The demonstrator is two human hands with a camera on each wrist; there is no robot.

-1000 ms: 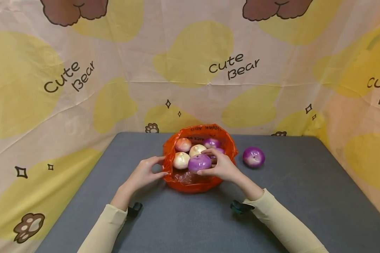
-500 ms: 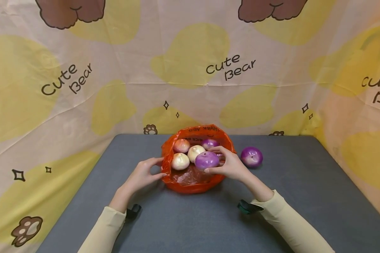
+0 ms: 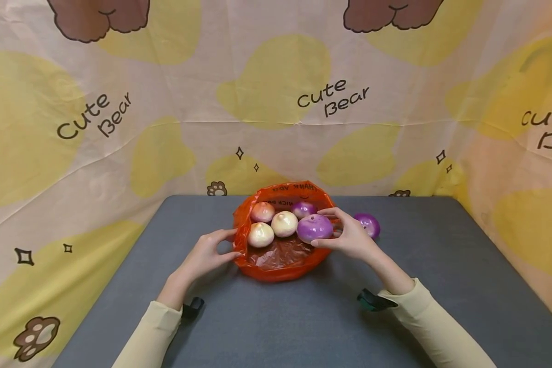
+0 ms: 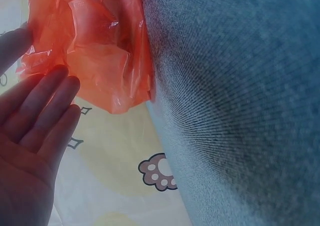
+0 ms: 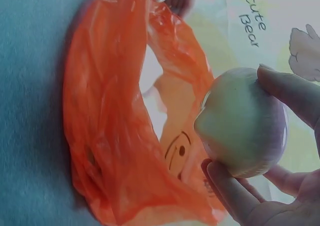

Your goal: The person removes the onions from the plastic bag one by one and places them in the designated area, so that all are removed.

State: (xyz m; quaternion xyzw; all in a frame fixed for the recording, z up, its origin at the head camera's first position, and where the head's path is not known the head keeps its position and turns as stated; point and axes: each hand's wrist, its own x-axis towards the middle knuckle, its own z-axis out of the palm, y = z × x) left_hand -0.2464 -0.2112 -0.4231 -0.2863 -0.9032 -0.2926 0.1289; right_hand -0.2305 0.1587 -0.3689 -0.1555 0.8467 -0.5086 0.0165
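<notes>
My right hand [image 3: 351, 237] holds a glossy purple onion [image 3: 315, 228] between thumb and fingers, over the right side of an orange-red plastic bag [image 3: 276, 274]. In the right wrist view the onion [image 5: 242, 121] shows a pale, pointed end facing the bag. Two whitish onions [image 3: 260, 235], an orange-pink onion [image 3: 262, 211] and another purple onion [image 3: 303, 209] sit inside the wide mouth. My left hand [image 3: 207, 253] touches the bag's left side with its fingertips. Nearly straight fingers and a separate thumb show in the left wrist view, against the crinkled plastic [image 4: 97, 51].
One more purple onion [image 3: 369, 226] lies on the grey tabletop [image 3: 441, 276] right of the bag, partly behind the right hand. A cream and yellow printed cloth [image 3: 267, 76] rises behind the table and along both sides.
My right hand has carried the purple onion rightward and slightly up, from the bag's middle toward its right rim. More of the bag's inside shows. The left hand has stayed at the bag's side.
</notes>
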